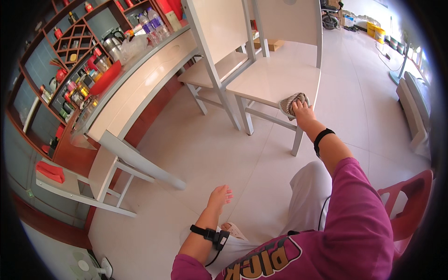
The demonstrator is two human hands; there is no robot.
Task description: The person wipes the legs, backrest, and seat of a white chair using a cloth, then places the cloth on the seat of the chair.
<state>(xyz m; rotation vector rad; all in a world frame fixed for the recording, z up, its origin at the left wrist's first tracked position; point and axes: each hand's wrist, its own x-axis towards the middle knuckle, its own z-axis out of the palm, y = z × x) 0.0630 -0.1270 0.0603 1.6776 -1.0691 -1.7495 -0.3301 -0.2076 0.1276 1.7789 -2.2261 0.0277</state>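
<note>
My right hand (303, 112) presses a striped cloth (292, 104) onto the near right corner of a chair's cream seat (273, 82). Part of the cloth droops over the seat's front edge, and the fingers lie spread on top of it. The chair has grey legs and a tall cream backrest (287, 22). Lower in the picture, my left hand (220, 197) hangs over the tiled floor near my knee, fingers loosely apart and holding nothing.
A second chair (218, 68) stands beside the first, next to a long table (147, 85) bearing bottles and a red tray (106, 77). Another chair (105, 171) is at the left. Behind me sits a red plastic chair (414, 203). A white fan (85, 264) stands at lower left.
</note>
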